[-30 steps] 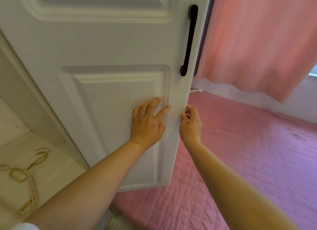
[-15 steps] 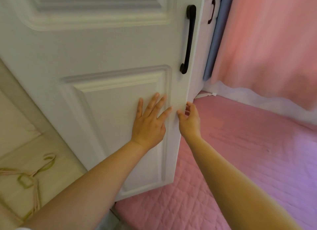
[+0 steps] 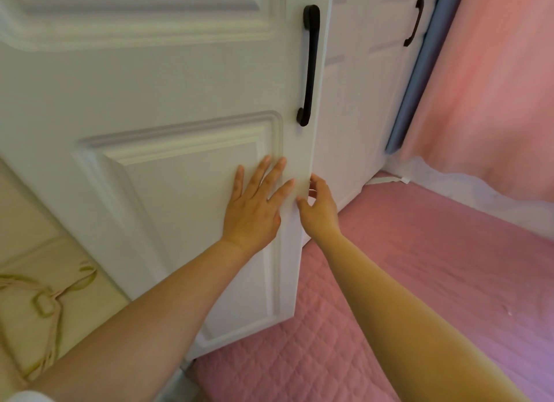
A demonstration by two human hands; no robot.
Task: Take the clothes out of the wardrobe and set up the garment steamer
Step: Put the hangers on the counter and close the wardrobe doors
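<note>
Single head-worn view, looking forward and down, close up against a white wardrobe door (image 3: 156, 108), both forearms reaching in from the bottom edge, pink quilted bedding (image 3: 419, 281) lower right

A pink quilted bedspread (image 3: 404, 296) covered the lower right. A pink curtain (image 3: 494, 81) hung above it, beside a blue strip (image 3: 416, 81). Soft light fell throughout.
</note>
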